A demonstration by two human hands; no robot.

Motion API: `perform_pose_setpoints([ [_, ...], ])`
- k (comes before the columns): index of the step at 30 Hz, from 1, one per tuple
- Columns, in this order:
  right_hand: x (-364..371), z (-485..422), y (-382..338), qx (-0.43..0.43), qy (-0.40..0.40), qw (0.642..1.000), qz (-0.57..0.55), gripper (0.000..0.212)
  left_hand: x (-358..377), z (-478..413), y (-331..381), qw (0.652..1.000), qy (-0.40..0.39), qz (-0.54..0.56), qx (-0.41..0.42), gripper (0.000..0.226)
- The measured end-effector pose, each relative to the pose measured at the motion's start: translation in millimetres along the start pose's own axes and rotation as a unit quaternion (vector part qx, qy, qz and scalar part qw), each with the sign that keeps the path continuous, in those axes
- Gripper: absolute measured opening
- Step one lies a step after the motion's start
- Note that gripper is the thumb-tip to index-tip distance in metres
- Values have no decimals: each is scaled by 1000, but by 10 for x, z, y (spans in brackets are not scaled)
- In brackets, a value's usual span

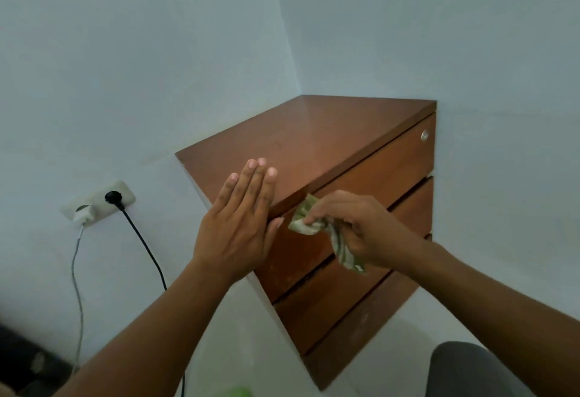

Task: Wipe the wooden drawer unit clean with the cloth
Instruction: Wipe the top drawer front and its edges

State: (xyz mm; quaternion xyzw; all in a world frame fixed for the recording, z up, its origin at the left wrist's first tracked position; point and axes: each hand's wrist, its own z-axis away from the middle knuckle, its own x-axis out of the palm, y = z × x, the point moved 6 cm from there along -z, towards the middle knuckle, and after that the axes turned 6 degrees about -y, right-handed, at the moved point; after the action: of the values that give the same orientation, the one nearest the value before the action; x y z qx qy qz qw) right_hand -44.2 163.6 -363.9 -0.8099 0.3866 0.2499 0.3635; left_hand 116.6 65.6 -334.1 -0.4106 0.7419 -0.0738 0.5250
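A reddish-brown wooden drawer unit [317,145] stands in the corner of a white room, with three drawer fronts facing right and a small round lock on the top one. My left hand [241,224] lies flat with straight fingers on the near corner of the unit's top, the thumb hooked over the front edge. My right hand [354,227] holds a crumpled green and white cloth [309,221] pressed against the top drawer front, just under the top's edge. A tail of the cloth hangs below my right palm.
A wall socket [97,200] sits left of the unit, with a black plug and cable [147,249] and a white charger with a grey cable [77,271]. Something grey and rounded [464,368] shows at the bottom right. A dark object lies at the bottom left.
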Motion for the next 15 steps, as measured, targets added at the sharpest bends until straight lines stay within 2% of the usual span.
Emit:
perform_pose_setpoints([
  [2, -71, 210, 82, 34, 135, 990, -26, 36, -13, 2, 8, 1000, 11, -3, 4, 72],
  [4, -138, 379, 158, 100, 294, 950, -38, 36, -37, -2, 19, 1000, 17, -18, 15, 71],
  [6, 26, 460, 117, 154, 383, 909, -61, 33, -54, -2, 84, 997, 20, -50, 50, 68],
  [7, 204, 467, 49, 166, 393, 902, -72, 32, -52, 6, 145, 994, 25, -66, 81, 64],
  [10, 882, 426, -105, 171, 364, 909, -112, 36, -49, -32, 333, 983, 40, -83, 156, 55],
  [15, 1560, 322, -88, 188, 314, 926, -93, 51, 90, -222, 523, 963, -2, -145, 226, 62],
])
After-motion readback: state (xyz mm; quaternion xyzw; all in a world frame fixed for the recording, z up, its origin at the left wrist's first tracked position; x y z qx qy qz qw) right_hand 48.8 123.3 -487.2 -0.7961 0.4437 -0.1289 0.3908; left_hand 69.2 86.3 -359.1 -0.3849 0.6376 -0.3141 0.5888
